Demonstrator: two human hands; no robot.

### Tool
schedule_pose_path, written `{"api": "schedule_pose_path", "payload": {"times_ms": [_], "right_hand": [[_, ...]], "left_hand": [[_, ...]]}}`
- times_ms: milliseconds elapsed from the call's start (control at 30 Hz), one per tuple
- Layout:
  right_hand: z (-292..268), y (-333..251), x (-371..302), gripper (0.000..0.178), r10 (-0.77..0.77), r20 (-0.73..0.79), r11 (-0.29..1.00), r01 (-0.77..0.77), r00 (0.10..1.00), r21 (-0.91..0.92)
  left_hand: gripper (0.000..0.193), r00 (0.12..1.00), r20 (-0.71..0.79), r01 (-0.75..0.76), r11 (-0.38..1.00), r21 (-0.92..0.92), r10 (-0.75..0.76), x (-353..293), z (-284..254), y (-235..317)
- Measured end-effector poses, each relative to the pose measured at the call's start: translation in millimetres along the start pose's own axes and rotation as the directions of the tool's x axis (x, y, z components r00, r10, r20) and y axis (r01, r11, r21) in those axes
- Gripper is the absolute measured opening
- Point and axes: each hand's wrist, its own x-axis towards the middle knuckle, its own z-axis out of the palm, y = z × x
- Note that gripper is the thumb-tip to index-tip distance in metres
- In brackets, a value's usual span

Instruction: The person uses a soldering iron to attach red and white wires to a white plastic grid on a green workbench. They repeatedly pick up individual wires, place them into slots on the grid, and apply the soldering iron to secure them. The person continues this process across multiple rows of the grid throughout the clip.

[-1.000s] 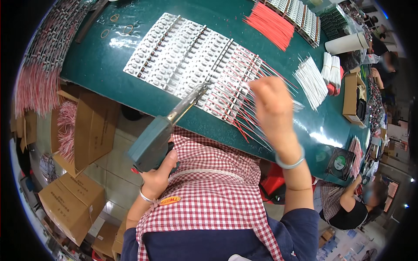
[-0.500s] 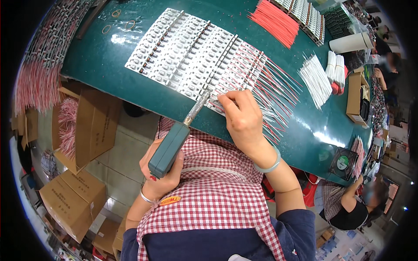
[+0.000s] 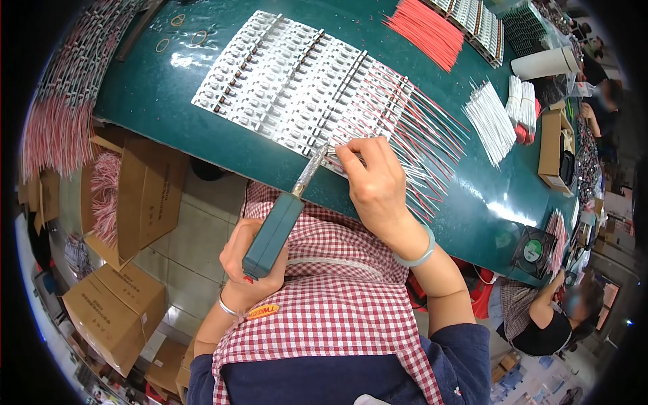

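My left hand [image 3: 235, 251] is wrapped round the dark green handle of a soldering gun [image 3: 275, 229]. Its metal shaft points up and right, and the tip meets the near edge of a panel of white plastic parts [image 3: 270, 84]. Just right of that tip, my right hand [image 3: 376, 185] is closed in a pinch at the panel's edge; what lies between the fingertips is too small to make out. Red and white wires [image 3: 432, 145] fan out rightward from the panel's right-hand rows, partly hidden behind my right hand.
Bundles of red wires [image 3: 425, 34] and white wires [image 3: 489, 125] lie on the green table [image 3: 148, 115]. A white cylinder [image 3: 545, 64], an open cardboard box [image 3: 555, 152] and a fan [image 3: 533, 250] stand at right. Cartons [image 3: 115, 314] sit at lower left. A co-worker [image 3: 547, 314] sits at right.
The soldering gun and my left hand have shifted slightly right, the handle now a little more upright. My right hand stays pinched almost in place.
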Motion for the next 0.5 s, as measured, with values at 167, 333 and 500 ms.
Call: {"api": "schedule_pose_path", "payload": {"times_ms": [167, 333, 500], "right_hand": [[1.1, 0.3, -1.0, 0.027, -0.033, 0.018, 0.999, 0.034, 0.999, -0.035], [0.9, 0.3, -0.8, 0.026, -0.038, 0.015, 0.999, 0.039, 0.999, -0.035], [2.2, 0.3, -1.4, 0.028, -0.014, -0.01, 1.0, 0.014, 1.0, -0.014]], "left_hand": [[0.018, 0.999, -0.032, 0.018, 0.999, 0.039, -0.017, -1.0, -3.3, 6.2], [0.016, 0.999, -0.042, -0.015, 0.996, 0.084, 0.019, -2.9, -5.5, 5.5], [0.017, 0.999, -0.043, 0.014, 0.998, 0.053, -0.012, -5.7, -5.9, 4.7]]}}
